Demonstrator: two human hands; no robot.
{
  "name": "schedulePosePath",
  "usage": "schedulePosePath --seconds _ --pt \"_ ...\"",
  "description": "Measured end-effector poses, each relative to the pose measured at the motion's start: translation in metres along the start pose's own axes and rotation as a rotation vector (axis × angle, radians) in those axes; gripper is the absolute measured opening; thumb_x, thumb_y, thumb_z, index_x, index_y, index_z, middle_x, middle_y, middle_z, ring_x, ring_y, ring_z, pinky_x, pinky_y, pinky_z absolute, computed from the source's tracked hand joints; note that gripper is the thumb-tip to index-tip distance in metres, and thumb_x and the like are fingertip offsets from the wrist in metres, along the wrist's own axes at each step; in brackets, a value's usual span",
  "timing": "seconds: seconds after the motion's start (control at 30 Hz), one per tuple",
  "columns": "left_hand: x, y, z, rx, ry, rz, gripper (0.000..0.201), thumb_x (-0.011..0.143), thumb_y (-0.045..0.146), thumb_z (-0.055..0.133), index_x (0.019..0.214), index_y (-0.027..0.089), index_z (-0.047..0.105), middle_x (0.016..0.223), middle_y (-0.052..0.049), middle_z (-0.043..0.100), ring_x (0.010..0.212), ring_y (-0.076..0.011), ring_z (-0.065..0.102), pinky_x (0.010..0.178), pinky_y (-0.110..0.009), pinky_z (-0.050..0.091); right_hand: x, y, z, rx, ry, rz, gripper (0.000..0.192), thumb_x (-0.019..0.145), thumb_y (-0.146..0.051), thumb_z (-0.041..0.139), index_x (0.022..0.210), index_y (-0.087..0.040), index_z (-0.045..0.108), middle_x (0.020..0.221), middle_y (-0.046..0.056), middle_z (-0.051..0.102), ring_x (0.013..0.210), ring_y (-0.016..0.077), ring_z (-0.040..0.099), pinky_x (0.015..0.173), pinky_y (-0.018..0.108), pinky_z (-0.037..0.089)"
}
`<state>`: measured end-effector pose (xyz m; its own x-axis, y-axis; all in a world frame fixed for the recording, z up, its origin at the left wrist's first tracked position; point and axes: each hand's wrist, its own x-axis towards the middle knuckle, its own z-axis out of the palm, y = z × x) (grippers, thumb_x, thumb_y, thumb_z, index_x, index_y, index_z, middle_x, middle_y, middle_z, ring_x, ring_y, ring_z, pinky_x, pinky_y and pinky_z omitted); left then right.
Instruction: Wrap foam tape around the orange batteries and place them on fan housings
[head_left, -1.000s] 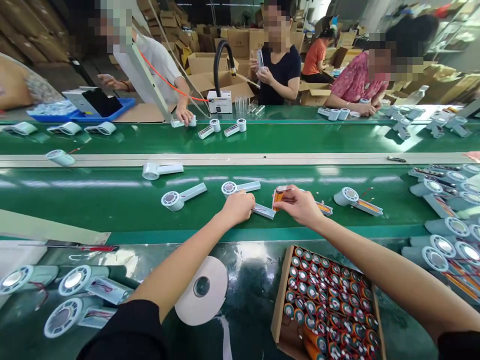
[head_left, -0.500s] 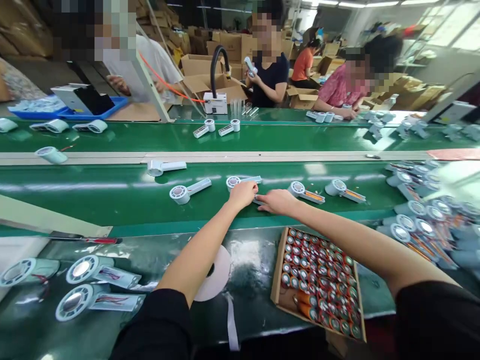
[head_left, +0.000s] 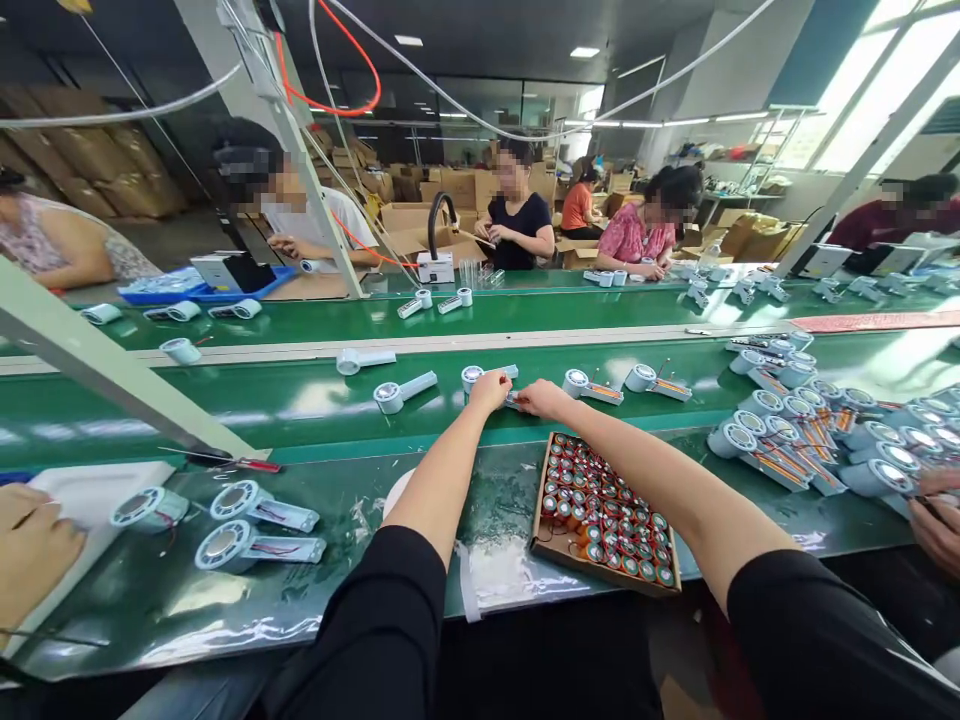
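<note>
Over the near green belt, my left hand point(head_left: 490, 391) and my right hand point(head_left: 541, 398) meet, fingers bent. Between them shows a small part of a light blue handheld fan point(head_left: 513, 401), mostly covered by the hands. My right fingers hold its handle end. The left fingers are pinched together just above it; what they grip is too small to make out. Right behind my left hand lies another handheld fan point(head_left: 472, 376), its handle pointing right. To the right are two fans with orange batteries in their open handles, a nearer fan point(head_left: 577, 381) and a farther fan point(head_left: 642, 377).
An open carton of wired batteries point(head_left: 536, 520) stands below my right forearm. Several fans point(head_left: 229, 545) and a screwdriver point(head_left: 259, 465) lie at left. Fans are heaped point(head_left: 780, 430) at right. Other people's hands point(head_left: 34, 545) point(head_left: 937, 520) appear at both sides. Co-workers sit across the belts.
The camera view has tilted upward and widened, bringing in other people's hands at both edges. My hands stay together at the same fan, with only slight finger movement.
</note>
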<state>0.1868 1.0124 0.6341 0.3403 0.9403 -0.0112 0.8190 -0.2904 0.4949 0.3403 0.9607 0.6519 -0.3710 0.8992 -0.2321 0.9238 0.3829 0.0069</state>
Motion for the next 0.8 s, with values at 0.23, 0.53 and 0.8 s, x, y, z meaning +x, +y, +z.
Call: schedulePosePath --seconds 0.23,0.53,0.8 --pt "-0.004 0.017 -0.006 -0.027 0.014 0.077 0.037 0.099 0.039 0.065 0.127 0.016 0.063 0.128 -0.011 0.066 0.115 -0.0242 0.065 0.101 -0.049 0.055 -0.003 0.021 0.006 0.061 0.031 0.034 0.036 0.102 -0.045 0.062 0.124 -0.017 0.067 0.119 0.009 0.070 0.110 0.0232 0.067 0.099 0.044 0.054" --pt "-0.157 -0.051 -0.038 -0.033 0.051 0.280 0.039 0.100 0.044 0.052 0.129 0.023 0.066 0.136 -0.009 0.068 0.130 -0.0278 0.060 0.115 -0.047 0.046 -0.115 0.163 0.062 0.119 0.220 0.455 0.036 0.103 -0.023 0.049 0.134 -0.017 0.066 0.123 0.020 0.070 0.110 0.0302 0.069 0.094 0.040 0.051" --pt "-0.325 -0.160 -0.018 0.467 0.069 0.332 0.086 0.086 0.057 0.070 0.161 0.032 0.037 0.161 -0.006 0.047 0.143 -0.0386 0.049 0.112 -0.056 0.050 -0.152 0.138 0.047 0.223 0.477 0.548 0.042 0.103 -0.034 0.054 0.137 -0.010 0.061 0.146 0.023 0.057 0.133 0.0320 0.055 0.108 0.044 0.046"
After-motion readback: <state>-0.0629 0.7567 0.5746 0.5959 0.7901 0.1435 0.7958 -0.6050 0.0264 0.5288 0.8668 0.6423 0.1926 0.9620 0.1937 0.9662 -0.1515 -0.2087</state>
